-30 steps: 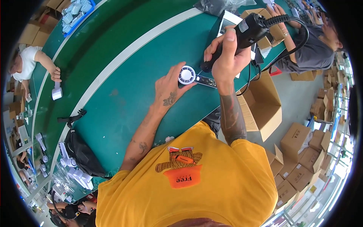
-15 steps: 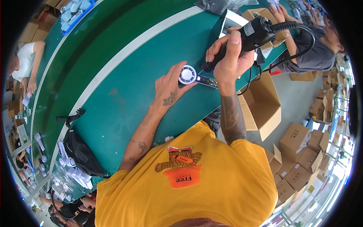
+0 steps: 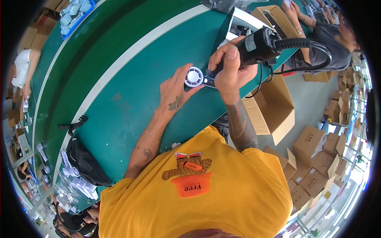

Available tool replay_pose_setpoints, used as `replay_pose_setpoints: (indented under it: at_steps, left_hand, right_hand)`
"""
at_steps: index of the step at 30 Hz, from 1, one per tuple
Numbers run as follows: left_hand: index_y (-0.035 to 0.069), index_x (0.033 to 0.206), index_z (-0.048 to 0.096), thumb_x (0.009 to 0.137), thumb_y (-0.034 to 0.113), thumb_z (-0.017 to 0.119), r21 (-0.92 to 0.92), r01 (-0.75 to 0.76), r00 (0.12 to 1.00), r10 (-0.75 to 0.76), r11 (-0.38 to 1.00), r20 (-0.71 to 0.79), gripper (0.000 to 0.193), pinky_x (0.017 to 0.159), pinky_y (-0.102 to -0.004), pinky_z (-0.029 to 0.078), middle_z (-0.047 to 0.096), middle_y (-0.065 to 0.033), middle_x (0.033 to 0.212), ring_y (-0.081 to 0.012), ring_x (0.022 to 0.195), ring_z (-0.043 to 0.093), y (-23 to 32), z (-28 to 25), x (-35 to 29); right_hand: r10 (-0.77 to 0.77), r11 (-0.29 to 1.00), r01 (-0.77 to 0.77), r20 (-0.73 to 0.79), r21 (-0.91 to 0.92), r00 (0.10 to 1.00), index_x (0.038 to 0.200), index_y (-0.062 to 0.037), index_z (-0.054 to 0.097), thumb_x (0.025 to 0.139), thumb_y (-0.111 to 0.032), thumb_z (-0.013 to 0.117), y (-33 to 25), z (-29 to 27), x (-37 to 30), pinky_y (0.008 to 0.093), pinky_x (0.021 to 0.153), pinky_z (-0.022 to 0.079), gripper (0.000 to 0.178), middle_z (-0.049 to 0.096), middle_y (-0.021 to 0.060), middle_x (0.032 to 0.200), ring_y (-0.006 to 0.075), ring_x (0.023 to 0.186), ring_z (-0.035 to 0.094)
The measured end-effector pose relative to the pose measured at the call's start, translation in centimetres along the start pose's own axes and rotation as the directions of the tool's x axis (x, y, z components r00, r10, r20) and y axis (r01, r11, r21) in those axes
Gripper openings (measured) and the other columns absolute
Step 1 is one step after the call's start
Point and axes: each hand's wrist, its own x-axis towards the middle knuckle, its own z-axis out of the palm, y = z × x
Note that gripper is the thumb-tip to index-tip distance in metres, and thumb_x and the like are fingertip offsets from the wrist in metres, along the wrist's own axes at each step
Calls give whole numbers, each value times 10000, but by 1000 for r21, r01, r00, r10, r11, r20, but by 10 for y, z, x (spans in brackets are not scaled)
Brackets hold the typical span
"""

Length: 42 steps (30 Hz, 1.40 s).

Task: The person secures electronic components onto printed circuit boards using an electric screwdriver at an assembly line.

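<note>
My left hand (image 3: 173, 90) is closed around the round white head of a small handheld fan (image 3: 194, 77), its thumb and fingers gripping the rim. The fan's open handle, with a dark circuit board showing, points right. My right hand (image 3: 232, 77) wraps round a black electric screwdriver (image 3: 256, 47), which is tilted with its tip down at the handle beside the fan head. My fingers and the tool partly hide the handle, and I cannot tell whether the tip touches a screw. A thick cord runs off the screwdriver's rear to the right.
Behind the screwdriver stands an open white box (image 3: 243, 18) with parts inside. An open carton (image 3: 274, 105) sits beyond the right edge of the green table (image 3: 131, 107). A black bag (image 3: 85, 160) lies at left. Co-workers sit at right and far left.
My right hand and the screwdriver have come down and left, so the tip is closer to the fan head. The fan has shifted slightly left in my left hand.
</note>
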Motion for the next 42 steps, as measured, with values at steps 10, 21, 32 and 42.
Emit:
replay_pose_setpoints:
  at_steps: [10, 21, 32, 42]
  left_hand:
    - [92, 1267, 601, 732, 328, 890, 35, 15, 1000, -16, 999, 2, 652, 679, -355, 575, 691, -79, 1136, -255, 899, 718, -1, 1, -2]
    - [93, 1274, 594, 738, 322, 886, 37, 7, 1000, -7, 999, 2, 652, 698, -346, 580, 685, -81, 1185, -258, 904, 717, 1, -2, -2]
    - [90, 1307, 571, 734, 345, 885, 59, -31, 999, 32, 998, -15, 702, 685, -351, 577, 681, -89, 1188, -269, 862, 720, -4, 1, -4]
    - [77, 1313, 568, 730, 345, 886, 42, -14, 1000, 14, 999, 5, 715, 664, -360, 578, 678, -91, 1192, -278, 830, 722, -3, 1, -5]
  right_hand:
    - [-126, 992, 128, -125, 3, 984, 1096, 31, 533, 970, -80, 659, -50, -32, 73, 236, 402, 384, 210, 564, 41, 585, 106, 403, 497]
    - [77, 997, -73, -130, 35, 988, 1049, 19, 534, 1002, -139, 625, -48, -15, 37, 232, 403, 366, 188, 549, 33, 553, 101, 401, 497]
    - [176, 974, -166, -54, 153, 983, 1061, 18, 535, 1009, -131, 609, -29, 7, 17, 237, 423, 382, 175, 544, 35, 562, 100, 426, 492]
    - [88, 996, -89, 52, 9, 995, 1136, 48, 441, 1019, -176, 569, -23, 3, -12, 311, 460, 450, 284, 531, 96, 624, 153, 461, 488]
